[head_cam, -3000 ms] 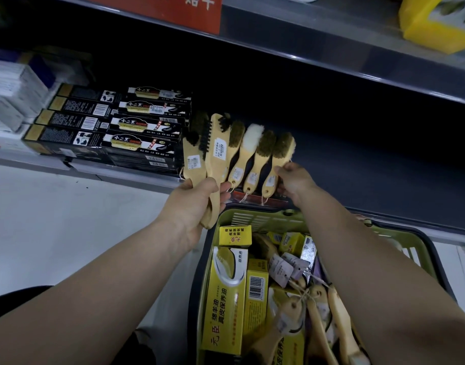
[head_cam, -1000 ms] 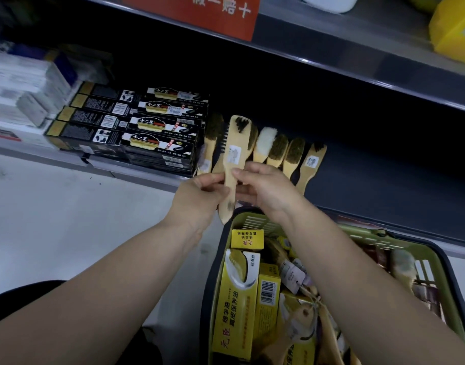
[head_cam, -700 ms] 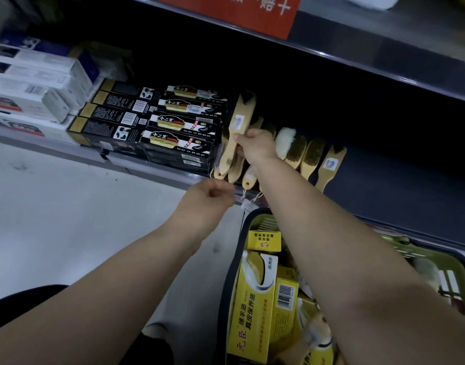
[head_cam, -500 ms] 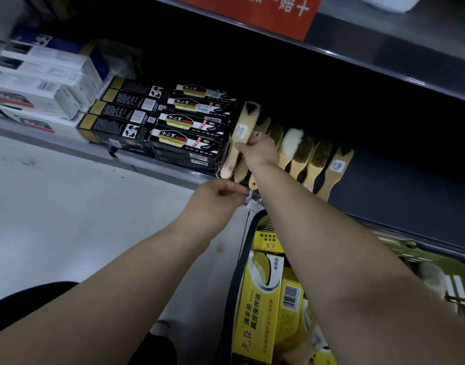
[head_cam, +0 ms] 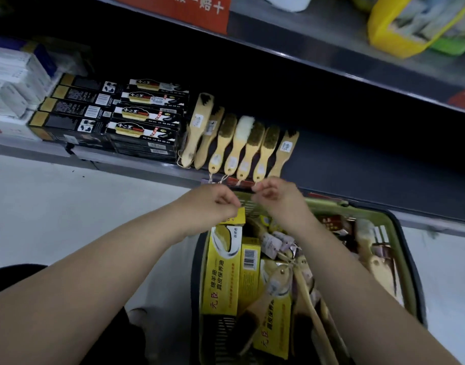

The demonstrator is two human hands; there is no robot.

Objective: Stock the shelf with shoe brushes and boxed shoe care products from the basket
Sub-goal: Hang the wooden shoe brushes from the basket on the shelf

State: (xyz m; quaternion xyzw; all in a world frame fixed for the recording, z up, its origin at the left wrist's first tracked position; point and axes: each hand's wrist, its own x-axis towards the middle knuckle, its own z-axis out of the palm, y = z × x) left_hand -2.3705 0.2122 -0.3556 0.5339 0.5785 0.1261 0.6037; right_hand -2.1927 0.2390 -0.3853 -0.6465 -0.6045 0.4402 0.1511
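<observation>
The left hand (head_cam: pixel 215 204) and right hand (head_cam: pixel 276 198) are held with fingers curled in, just below the brush handles, over the basket (head_cam: pixel 363 209). Whether a hang string (head_cam: pixel 211 178) is pinched cannot be told. Seven wooden shoe brushes (head_cam: pixel 241 143) are laid side by side on the shelf (head_cam: pixel 371 167), beside black boxes (head_cam: pixel 144 122).

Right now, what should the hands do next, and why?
Probably dip the right hand into the basket for another brush. It and the left hand seem empty, and the shelf has room right of its brushes.
</observation>
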